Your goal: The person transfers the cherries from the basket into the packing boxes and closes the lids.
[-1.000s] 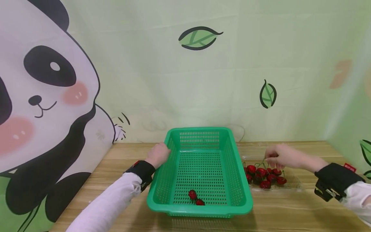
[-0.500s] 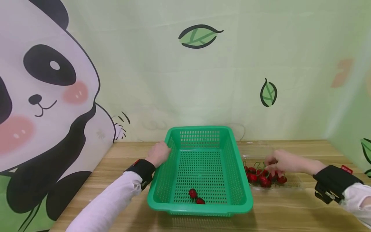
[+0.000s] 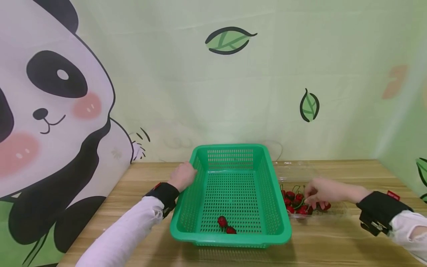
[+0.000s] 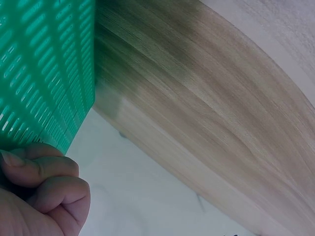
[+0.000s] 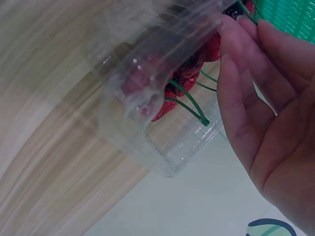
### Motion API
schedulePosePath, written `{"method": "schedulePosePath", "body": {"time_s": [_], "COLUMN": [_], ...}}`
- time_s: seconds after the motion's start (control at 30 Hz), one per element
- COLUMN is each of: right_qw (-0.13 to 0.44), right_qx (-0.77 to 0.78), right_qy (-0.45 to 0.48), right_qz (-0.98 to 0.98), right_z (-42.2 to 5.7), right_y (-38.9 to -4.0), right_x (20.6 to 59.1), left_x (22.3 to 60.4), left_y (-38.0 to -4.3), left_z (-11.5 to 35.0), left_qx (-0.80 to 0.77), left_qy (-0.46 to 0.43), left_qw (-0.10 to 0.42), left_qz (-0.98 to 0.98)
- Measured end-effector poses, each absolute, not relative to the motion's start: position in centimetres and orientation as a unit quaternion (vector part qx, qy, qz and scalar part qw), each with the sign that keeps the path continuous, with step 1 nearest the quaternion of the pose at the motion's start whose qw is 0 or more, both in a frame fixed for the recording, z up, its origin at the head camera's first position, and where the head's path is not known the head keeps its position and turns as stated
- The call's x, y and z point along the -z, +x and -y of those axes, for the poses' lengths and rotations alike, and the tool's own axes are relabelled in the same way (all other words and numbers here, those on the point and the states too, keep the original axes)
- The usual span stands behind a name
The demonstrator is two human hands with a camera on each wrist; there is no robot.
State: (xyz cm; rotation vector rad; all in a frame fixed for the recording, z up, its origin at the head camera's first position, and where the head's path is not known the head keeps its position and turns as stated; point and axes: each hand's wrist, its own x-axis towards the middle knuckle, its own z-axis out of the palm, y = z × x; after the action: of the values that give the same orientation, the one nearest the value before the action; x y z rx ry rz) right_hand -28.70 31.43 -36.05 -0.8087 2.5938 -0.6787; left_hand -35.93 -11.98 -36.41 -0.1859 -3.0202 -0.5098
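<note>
My left hand (image 3: pixel 182 177) grips the left rim of a green plastic basket (image 3: pixel 230 240); in the left wrist view its curled fingers (image 4: pixel 54 169) lie against the slotted wall. Two dark red cherries (image 3: pixel 222 221) lie near the basket's front end. To the right, my right hand (image 3: pixel 321 192) is over a clear plastic box (image 3: pixel 338 210) of red cherries (image 3: pixel 295 202). Its thumb and fingers pinch a green cherry stem (image 5: pixel 248 11), seen in the right wrist view. The fingers partly hide the cherries under them.
The box's clear lid (image 3: pixel 295 170) lies folded back behind the cherries, beside the basket's right wall. Both stand on a wood-grain table (image 3: pixel 350 237). Behind the table hangs a pale green cloth (image 3: pixel 166 74) with a panda print.
My right hand has dipped slightly among the cherries, shifting some, and its fingers now pinch a stem. The left hand stays on the basket rim.
</note>
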Motion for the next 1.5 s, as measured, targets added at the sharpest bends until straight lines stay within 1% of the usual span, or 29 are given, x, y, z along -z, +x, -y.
{"method": "schedulePosePath", "body": {"time_s": [0.2,0.47,0.7,0.8,0.9,1.1,1.23,1.5], "right_qw": [0.176,0.188,0.223,0.224,0.209,0.157,0.138,0.092], "right_qx": [0.235,0.248,0.263,0.270,0.266,0.249,0.253,0.245], "right_qy": [-0.279,-0.286,-0.289,-0.285,-0.279,-0.279,-0.279,-0.289], "right_qz": [-0.914,-0.906,-0.893,-0.892,-0.898,-0.914,-0.916,-0.921], "right_z": [-31.3,-31.5,-31.6,-31.7,-31.7,-31.1,-30.5,-28.1], "right_y": [-28.6,-28.6,-28.6,-28.7,-28.9,-29.4,-29.8,-30.1], "right_x": [36.0,36.2,35.7,35.2,34.5,32.7,31.5,29.4], "left_x": [36.3,36.3,36.3,36.3,36.3,36.4,36.4,36.5], "left_y": [-35.9,-35.8,-35.9,-36.1,-36.1,-36.0,-36.1,-36.2], "left_z": [12.1,11.9,11.8,11.9,11.9,11.9,11.9,11.9], "left_qx": [0.160,0.170,0.168,0.163,0.162,0.169,0.169,0.175], "left_qy": [-0.073,-0.060,-0.053,-0.052,-0.050,-0.047,-0.048,-0.043], "left_qw": [0.040,0.031,0.029,0.028,0.027,0.025,0.027,0.023], "left_qz": [0.984,0.983,0.984,0.985,0.985,0.984,0.984,0.983]}}
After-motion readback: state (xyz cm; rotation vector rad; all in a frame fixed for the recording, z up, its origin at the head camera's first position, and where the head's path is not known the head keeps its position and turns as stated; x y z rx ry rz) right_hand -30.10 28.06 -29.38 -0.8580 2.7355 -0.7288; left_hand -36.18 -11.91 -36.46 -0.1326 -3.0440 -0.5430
